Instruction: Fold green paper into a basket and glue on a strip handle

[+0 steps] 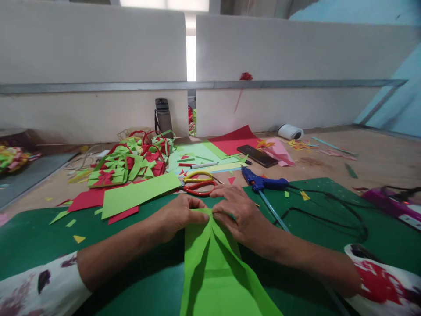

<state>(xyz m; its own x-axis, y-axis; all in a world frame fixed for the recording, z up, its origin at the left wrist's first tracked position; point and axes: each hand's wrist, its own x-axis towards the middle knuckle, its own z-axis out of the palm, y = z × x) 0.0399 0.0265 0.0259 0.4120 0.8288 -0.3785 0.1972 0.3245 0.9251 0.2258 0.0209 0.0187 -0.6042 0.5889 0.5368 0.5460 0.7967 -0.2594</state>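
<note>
A folded sheet of bright green paper (213, 281) stretches from my hands toward the near edge of the view, with creases fanning out from its far end. My left hand (180, 215) pinches the far edge between thumb and fingers. Close beside it, my right hand (235, 213) grips the same edge, thumb and forefinger nearly meeting the left thumb. Just beyond my hands lie scissors with red handles (199, 188) and another pair with yellow handles (197, 177). A blue glue gun (265, 181) rests to the right of my right hand.
A green mat (131, 254) covers the near table. Left of centre are a light green card (141, 193) and a heap of red and green paper bags (131, 158). Behind stand a bottle (163, 116), a phone (257, 156) and a white roll (290, 132). Black cable (329, 217) loops at right.
</note>
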